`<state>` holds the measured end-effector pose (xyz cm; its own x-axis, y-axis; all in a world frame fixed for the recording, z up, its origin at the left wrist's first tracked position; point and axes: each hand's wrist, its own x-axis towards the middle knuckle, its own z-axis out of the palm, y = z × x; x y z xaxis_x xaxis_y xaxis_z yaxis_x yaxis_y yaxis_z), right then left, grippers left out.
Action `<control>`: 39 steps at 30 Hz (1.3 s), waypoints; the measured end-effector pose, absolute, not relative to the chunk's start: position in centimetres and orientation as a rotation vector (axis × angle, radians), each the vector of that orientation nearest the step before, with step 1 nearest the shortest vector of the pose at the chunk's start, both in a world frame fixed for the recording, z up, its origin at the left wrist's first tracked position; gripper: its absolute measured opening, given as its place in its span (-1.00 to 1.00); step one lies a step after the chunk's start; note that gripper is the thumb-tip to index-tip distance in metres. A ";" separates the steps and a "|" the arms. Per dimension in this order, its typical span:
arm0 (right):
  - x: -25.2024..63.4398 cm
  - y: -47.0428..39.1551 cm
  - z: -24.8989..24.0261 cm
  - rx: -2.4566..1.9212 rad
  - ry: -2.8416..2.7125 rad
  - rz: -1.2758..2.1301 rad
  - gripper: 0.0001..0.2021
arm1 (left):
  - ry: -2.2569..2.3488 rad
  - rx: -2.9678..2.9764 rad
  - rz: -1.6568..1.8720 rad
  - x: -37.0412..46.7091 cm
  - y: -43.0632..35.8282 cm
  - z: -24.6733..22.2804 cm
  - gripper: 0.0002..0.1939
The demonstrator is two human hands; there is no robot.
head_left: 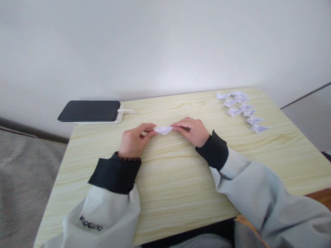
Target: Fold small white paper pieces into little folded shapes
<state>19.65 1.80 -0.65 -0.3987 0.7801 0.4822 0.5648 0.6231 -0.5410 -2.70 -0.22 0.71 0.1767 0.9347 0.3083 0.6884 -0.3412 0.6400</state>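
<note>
A small folded white paper boat (163, 130) is held just above the wood-grain table (178, 186), between my two hands. My left hand (137, 138) pinches its left tip with thumb and forefinger. At the opposite tip, my right hand (192, 131) grips the paper the same way. Its lower edge bulges toward me in a shallow point. Over at the back right of the table, several similar folded paper boats (234, 111) lie in loose rows.
A dark phone (89, 111) rests on a white block (119, 117) at the table's back left corner, with a short white cable (129, 111) at its right end. Behind the table stands a white wall (165, 48). Grey fabric (23, 186) shows at the left.
</note>
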 end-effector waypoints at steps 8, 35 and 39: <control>19.2 1.5 -0.2 -0.971 -2.153 0.300 -0.86 | 1.441 2.012 0.953 -2.8 -0.2 1.2 -0.87; 18.3 1.1 -0.3 -0.988 -2.220 0.340 -0.80 | 1.342 2.161 0.859 -2.6 0.1 1.2 -0.87; 18.1 1.0 -0.2 -1.019 -2.188 0.373 -0.81 | 1.363 2.158 0.823 -2.6 0.1 1.2 -0.86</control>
<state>18.13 0.99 -0.20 -0.4578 0.7583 0.4640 0.5618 0.6513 -0.5100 -2.61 0.09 1.21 0.3313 0.9118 0.2427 0.6392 -0.4061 0.6531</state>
